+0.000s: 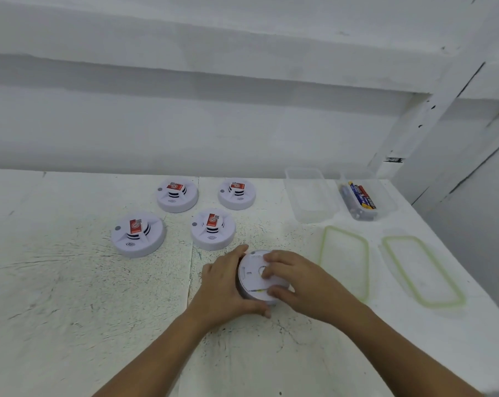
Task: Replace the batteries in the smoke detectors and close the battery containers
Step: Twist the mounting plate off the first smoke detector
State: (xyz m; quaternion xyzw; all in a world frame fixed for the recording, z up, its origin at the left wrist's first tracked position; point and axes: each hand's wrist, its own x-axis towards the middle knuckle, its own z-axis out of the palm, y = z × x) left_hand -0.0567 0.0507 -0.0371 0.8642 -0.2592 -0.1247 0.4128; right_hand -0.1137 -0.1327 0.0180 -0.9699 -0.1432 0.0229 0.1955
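Round white plastic detector (254,277) gripped by both hands (271,282).

No legible text on any label

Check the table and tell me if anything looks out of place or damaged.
Nothing stands out. Four smoke detectors sit face up in two tidy rows, and a fifth detector lies back side up between the left hand and right hand. Both containers are open, lids flat in front.
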